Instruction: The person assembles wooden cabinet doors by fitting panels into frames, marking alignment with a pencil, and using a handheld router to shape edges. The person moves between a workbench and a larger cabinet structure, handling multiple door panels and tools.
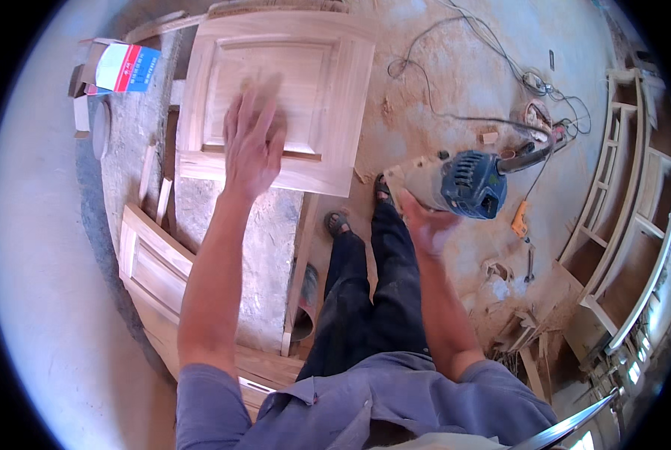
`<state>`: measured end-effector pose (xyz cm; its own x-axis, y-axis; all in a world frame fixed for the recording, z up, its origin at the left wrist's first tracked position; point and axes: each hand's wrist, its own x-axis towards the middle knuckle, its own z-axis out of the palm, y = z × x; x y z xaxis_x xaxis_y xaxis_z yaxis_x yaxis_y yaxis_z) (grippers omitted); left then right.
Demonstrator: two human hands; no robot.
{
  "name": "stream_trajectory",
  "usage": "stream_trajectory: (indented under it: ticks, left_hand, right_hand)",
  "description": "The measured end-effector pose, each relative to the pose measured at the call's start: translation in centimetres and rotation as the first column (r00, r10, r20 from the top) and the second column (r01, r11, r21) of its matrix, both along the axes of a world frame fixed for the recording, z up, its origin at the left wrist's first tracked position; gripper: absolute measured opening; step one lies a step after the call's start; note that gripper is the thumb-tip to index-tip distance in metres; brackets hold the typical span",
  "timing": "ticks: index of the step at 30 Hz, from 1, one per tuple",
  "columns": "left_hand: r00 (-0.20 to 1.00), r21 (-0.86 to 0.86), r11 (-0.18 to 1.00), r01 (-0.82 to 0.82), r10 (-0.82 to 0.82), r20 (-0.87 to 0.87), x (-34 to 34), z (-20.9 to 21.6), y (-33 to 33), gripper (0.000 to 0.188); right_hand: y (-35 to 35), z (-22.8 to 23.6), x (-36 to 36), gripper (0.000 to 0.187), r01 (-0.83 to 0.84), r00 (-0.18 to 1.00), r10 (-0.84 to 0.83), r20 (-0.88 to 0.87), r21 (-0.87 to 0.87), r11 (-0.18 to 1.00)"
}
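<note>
My left hand (254,146) is over a pale wooden panel door (348,124), its fingers stretched out and holding nothing. Motion smears the fingertips, and I cannot tell whether they touch the raised centre panel. To the right of the door, my right hand (425,221) holds a blue power sander (472,184) up in the air, tilted on its side. Its flat pale base (409,178) faces the door, and a thick dark cord runs from its rear to the right. My right fingers are partly hidden behind the tool.
The door rests on a worn bench (264,247). An opened box (125,69) stands at its far left. Another panel door (155,259) leans nearer me. On the dusty floor lie cables (493,52), an orange power tool (521,219) and wood scraps. Curved wooden frames (613,172) stand at right.
</note>
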<state>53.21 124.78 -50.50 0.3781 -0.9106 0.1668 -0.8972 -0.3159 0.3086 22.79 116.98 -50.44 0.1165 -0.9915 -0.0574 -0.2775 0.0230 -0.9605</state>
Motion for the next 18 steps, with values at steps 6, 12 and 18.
stream_trajectory:
  ticks: [6,12,18]
  left_hand:
    - [0.983,0.051,0.997,-0.064,0.054,0.176,0.2,-1.7,-2.0,0.053]
    - [0.984,0.042,0.996,-0.084,0.077,0.16,0.3,-1.8,-1.7,0.05]
    - [0.987,0.041,0.995,-0.087,0.081,0.135,0.2,-1.5,-1.9,0.049]
  right_hand:
    - [0.2,-3.1,4.1,0.04,-0.274,0.96,0.251,-0.125,-0.229,0.934]
    - [-0.5,-0.5,8.6,0.028,-0.512,0.822,0.293,-0.489,-0.409,0.755]
    - [3.6,-0.2,8.6,0.026,-0.135,0.983,0.131,0.132,0.02,0.991]
